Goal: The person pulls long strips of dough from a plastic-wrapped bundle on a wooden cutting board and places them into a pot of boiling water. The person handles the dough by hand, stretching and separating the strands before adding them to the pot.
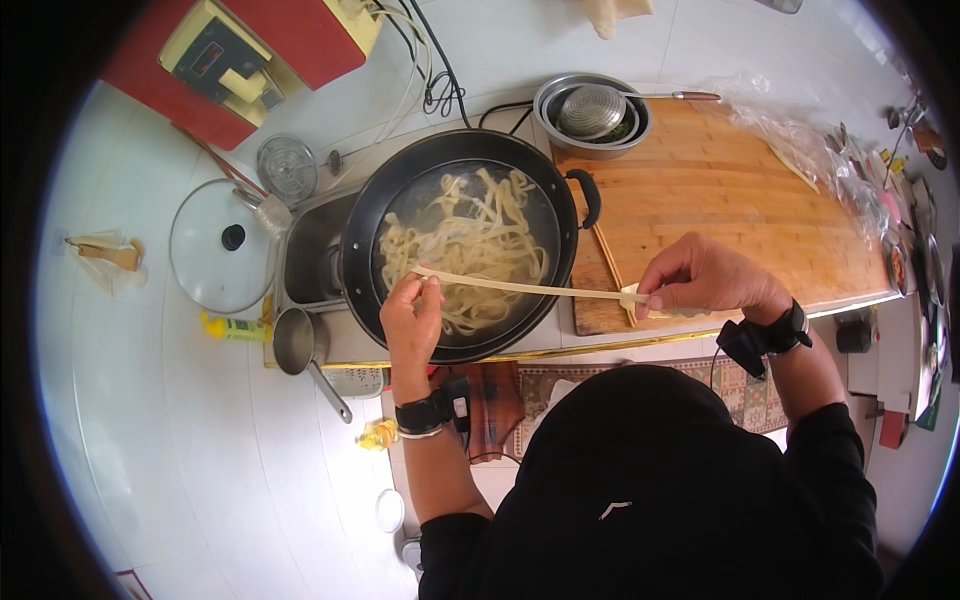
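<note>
A strip of noodle dough (532,288) is stretched between my two hands, above the near part of a large black pan (457,136). My left hand (412,319) pinches one end of it over the pan's near rim. The other end is between the thumb and fingers of my right hand (697,281), over the near edge of a wooden board (727,195). Inside the pan, many flat noodles (472,232) lie in steaming liquid. A small piece of dough (628,295) shows beside my right fingertips; part of it is hidden. Wooden chopsticks (607,251) rest on the board.
Behind the board's left corner stand nested metal bowls (541,124) with a perforated ladle (592,112) on top. Left of the pan are a sink (311,244), a glass lid (214,262) and a small saucepan (294,337). Crumpled plastic wrap (817,165) covers the board's far right.
</note>
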`<move>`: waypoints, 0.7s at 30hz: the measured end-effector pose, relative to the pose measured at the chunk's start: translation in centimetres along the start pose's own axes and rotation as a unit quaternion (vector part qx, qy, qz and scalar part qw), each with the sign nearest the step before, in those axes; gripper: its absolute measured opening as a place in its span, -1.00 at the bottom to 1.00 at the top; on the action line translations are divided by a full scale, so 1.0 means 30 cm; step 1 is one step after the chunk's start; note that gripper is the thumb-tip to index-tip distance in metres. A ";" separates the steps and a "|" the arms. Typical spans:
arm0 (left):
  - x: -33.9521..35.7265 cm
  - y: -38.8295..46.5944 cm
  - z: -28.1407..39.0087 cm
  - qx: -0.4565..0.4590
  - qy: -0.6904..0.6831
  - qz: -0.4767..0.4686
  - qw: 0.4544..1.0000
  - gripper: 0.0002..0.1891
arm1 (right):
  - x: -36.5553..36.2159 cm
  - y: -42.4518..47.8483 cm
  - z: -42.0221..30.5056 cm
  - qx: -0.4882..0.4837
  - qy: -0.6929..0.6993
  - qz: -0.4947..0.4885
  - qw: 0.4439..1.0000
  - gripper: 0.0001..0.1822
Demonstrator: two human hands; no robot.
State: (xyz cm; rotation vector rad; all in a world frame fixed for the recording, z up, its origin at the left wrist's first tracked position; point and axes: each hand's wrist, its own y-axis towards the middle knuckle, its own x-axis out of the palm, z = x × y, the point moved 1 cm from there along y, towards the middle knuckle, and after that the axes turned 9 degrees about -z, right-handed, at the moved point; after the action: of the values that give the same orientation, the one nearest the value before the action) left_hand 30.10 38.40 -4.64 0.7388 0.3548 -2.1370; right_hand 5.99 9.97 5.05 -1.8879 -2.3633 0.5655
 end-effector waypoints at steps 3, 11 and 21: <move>-0.035 0.014 -0.014 0.001 0.040 0.008 0.999 -0.85 | -0.007 0.023 -0.037 -0.034 -0.009 0.006 0.999 -0.82; -0.154 0.104 -0.123 0.007 -0.091 -0.065 0.994 -0.60 | -0.001 0.186 -0.177 -0.112 -0.165 0.040 0.979 -0.74; -0.016 -0.004 0.158 0.014 -0.014 -0.168 0.986 -0.78 | 0.033 0.407 -0.142 -0.127 -0.150 0.020 0.980 -0.75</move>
State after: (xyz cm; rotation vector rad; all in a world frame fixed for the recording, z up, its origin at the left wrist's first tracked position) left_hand 28.41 36.48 -0.61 0.7030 0.4619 -2.4716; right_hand 18.26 14.15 4.93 -2.0886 -2.7049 0.6164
